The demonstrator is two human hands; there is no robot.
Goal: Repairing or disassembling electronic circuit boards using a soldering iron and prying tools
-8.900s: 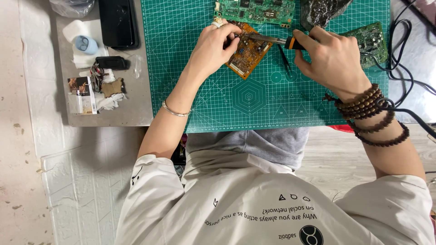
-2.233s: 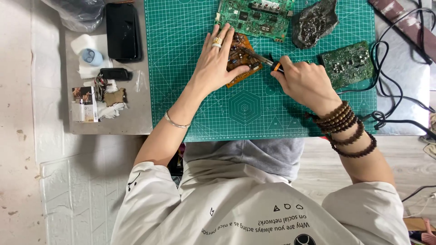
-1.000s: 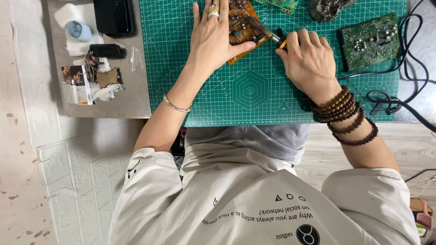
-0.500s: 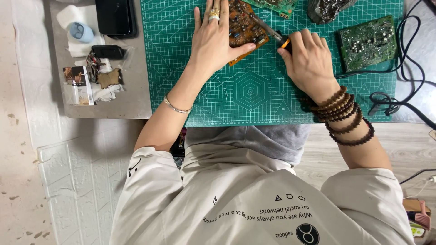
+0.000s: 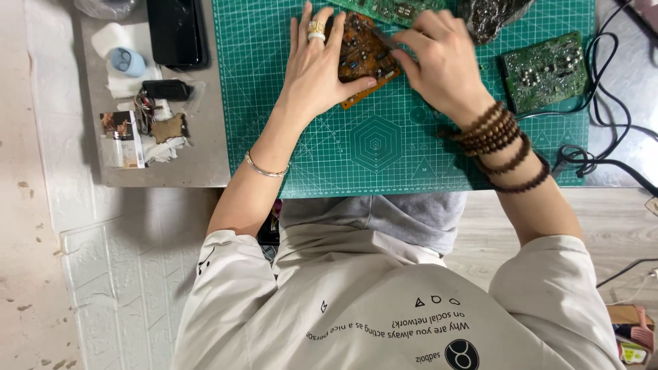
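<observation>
On the green cutting mat (image 5: 384, 157), near its far edge, lies an orange-brown circuit board (image 5: 363, 55), tilted with one corner toward the person. The left hand (image 5: 319, 68) rests flat on the board's left part, fingers spread and extended, thumb along its near edge; a ring sits on one finger and a thin metal bangle (image 5: 266, 168) circles the wrist. The right hand (image 5: 439, 62) is over the board's right edge, its fingers curled together around a slim dark tool (image 5: 381, 35) whose tip reaches onto the board; the hand is motion-blurred, so the exact grip cannot be told. Wooden bead bracelets (image 5: 504, 144) wrap the right wrist. A green circuit board (image 5: 545, 68) lies farther right on the mat, with black cables (image 5: 610, 130) beside it. Left of the mat, a grey tray (image 5: 199, 151) holds a black phone (image 5: 177, 33), a small blue object (image 5: 127, 62) on white tissue, and keys (image 5: 147, 113).
</observation>
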